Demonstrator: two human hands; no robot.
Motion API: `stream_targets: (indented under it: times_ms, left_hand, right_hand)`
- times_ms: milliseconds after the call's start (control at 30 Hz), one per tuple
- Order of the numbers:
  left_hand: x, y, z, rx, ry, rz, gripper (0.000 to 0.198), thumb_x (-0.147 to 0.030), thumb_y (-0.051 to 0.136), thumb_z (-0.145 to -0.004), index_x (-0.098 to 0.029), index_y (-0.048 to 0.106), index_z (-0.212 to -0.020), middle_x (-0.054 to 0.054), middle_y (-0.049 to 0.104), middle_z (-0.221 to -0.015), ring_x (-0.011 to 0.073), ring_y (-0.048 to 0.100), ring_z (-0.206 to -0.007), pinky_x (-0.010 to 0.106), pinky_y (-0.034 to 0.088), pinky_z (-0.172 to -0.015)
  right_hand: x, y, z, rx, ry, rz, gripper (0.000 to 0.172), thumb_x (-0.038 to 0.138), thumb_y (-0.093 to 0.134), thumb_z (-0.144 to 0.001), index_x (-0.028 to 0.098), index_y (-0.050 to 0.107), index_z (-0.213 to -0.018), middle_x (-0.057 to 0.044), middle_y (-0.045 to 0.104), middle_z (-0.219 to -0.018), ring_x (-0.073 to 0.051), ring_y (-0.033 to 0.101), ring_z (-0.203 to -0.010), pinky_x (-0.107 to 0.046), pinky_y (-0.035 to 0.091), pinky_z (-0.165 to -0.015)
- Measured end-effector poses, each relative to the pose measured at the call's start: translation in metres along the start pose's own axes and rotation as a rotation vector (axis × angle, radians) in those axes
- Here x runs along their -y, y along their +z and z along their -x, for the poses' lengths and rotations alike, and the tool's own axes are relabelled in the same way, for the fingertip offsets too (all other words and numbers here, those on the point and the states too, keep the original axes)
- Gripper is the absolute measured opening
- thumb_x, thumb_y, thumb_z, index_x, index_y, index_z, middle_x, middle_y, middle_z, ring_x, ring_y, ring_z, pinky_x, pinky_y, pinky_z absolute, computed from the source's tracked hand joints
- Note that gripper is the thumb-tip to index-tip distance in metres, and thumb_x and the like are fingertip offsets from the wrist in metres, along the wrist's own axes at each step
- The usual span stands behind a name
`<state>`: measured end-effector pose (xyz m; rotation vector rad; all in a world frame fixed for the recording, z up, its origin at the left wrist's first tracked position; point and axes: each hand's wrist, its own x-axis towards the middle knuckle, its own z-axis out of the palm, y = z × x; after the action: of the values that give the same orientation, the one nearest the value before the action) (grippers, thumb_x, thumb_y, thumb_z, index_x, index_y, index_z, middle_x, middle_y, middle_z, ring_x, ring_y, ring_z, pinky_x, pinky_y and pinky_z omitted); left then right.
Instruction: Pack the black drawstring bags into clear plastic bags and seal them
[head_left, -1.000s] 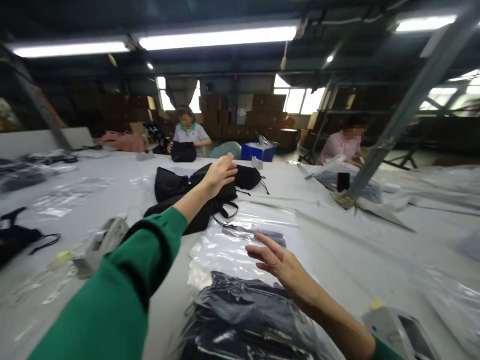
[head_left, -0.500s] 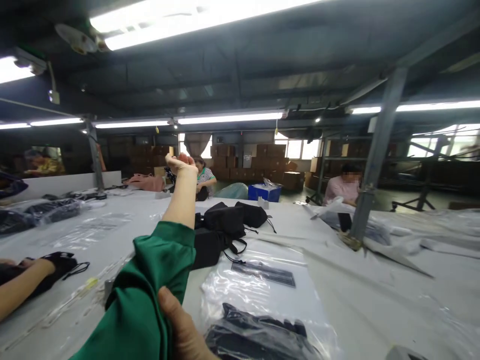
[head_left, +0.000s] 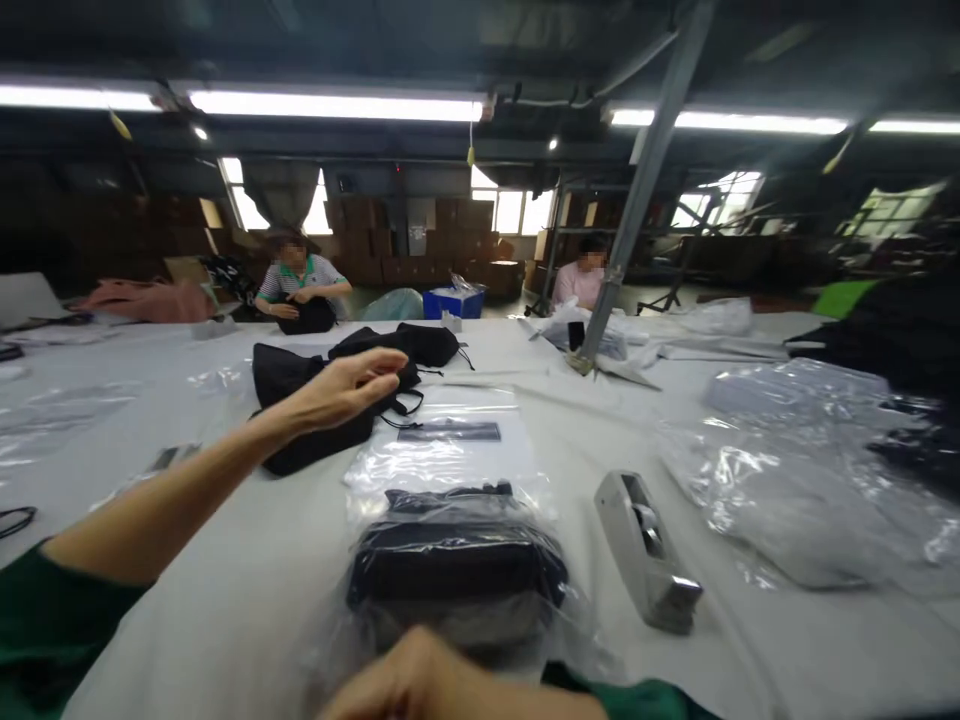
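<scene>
My left hand (head_left: 349,390) hovers at centre left, fingers stretched out and holding nothing. Behind it lie several black drawstring pouches (head_left: 289,375) in a loose pile. My right hand (head_left: 427,675) is low at the bottom edge, its fingers hidden and smeared by motion; it is close to a black item in a clear plastic bag (head_left: 457,560), and I cannot tell whether it touches it. Just beyond that bag are flat clear plastic bags (head_left: 450,460) with a dark printed strip. Green sleeves cover both my arms.
A grey tape dispenser (head_left: 649,550) stands right of the bagged item. Crumpled clear plastic (head_left: 795,500) spreads further right. A metal post (head_left: 637,190) rises from the white table (head_left: 585,430). Two people sit across the table; a blue box (head_left: 454,303) and stacked cartons are behind.
My left arm has come down from its raised position. My right hand has left the left sleeve and moved to the front of the table. The view has turned right and down.
</scene>
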<state>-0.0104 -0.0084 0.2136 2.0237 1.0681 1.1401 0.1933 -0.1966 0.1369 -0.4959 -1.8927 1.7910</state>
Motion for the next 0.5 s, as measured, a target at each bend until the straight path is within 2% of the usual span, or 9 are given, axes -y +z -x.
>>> stream_targets:
  times_ms: [100,133,167,233,333,400,500]
  left_hand:
    - [0.038,0.037,0.039,0.361,-0.107,-0.075,0.051,-0.056,0.055,-0.086,-0.026,0.06,-0.127,0.005,0.059,-0.137,0.0275,0.053,-0.127,0.039,0.038,-0.109]
    - [0.05,0.047,0.049,0.446,-0.151,-0.105,0.054,-0.059,0.051,-0.088,-0.027,0.058,-0.13,0.004,0.054,-0.142,0.0282,0.048,-0.132,0.04,0.034,-0.112]
    - [0.062,0.056,0.057,0.509,-0.194,-0.122,0.056,-0.061,0.049,-0.088,-0.028,0.056,-0.132,0.003,0.051,-0.145,0.0288,0.043,-0.135,0.041,0.03,-0.114]
    - [0.083,0.071,0.069,0.591,-0.27,-0.109,0.056,-0.062,0.051,-0.088,-0.029,0.056,-0.133,0.003,0.051,-0.145,0.0302,0.041,-0.136,0.04,0.03,-0.115]
    - [0.106,0.089,0.082,0.596,-0.339,-0.034,0.048,-0.051,0.057,-0.09,-0.021,0.058,-0.128,0.007,0.056,-0.136,0.0316,0.052,-0.124,0.046,0.043,-0.105]
    - [0.118,0.094,0.088,0.586,-0.375,-0.019,0.041,-0.041,0.06,-0.091,-0.017,0.058,-0.124,0.008,0.058,-0.128,0.0296,0.058,-0.113,0.048,0.05,-0.095]
    - [0.132,0.092,0.094,0.625,-0.431,-0.012,0.039,-0.039,0.06,-0.092,-0.016,0.058,-0.123,0.009,0.059,-0.127,0.0281,0.06,-0.112,0.048,0.051,-0.094]
  right_hand:
    - [-0.001,-0.054,0.02,-0.377,0.007,0.204,0.039,0.05,0.055,-0.092,0.017,0.074,-0.101,-0.005,0.075,-0.099,-0.021,0.068,-0.094,-0.03,0.051,-0.087]
    - [-0.003,-0.078,0.024,-0.513,0.01,0.305,0.037,0.048,0.054,-0.093,0.018,0.074,-0.102,-0.006,0.074,-0.101,-0.022,0.067,-0.096,-0.032,0.05,-0.089]
    - [-0.009,-0.102,0.027,-0.583,0.029,0.376,0.037,0.048,0.054,-0.093,0.018,0.074,-0.103,-0.007,0.074,-0.103,-0.023,0.067,-0.098,-0.035,0.049,-0.092]
    - [-0.03,-0.144,0.03,-0.634,0.08,0.478,0.039,0.049,0.054,-0.092,0.018,0.073,-0.107,-0.008,0.073,-0.11,-0.025,0.065,-0.104,-0.039,0.047,-0.097]
    - [-0.079,-0.185,0.036,-0.544,0.225,0.558,0.041,0.053,0.053,-0.089,0.022,0.074,-0.108,-0.006,0.072,-0.114,-0.027,0.065,-0.107,-0.04,0.047,-0.099]
    - [-0.112,-0.195,0.042,-0.506,0.321,0.552,0.045,0.055,0.048,-0.09,0.022,0.076,-0.102,-0.006,0.074,-0.109,-0.028,0.067,-0.103,-0.042,0.048,-0.096]
    - [-0.141,-0.196,0.058,-0.608,0.38,0.538,0.05,0.054,0.042,-0.092,0.018,0.076,-0.099,-0.009,0.075,-0.107,-0.032,0.066,-0.103,-0.047,0.047,-0.096]
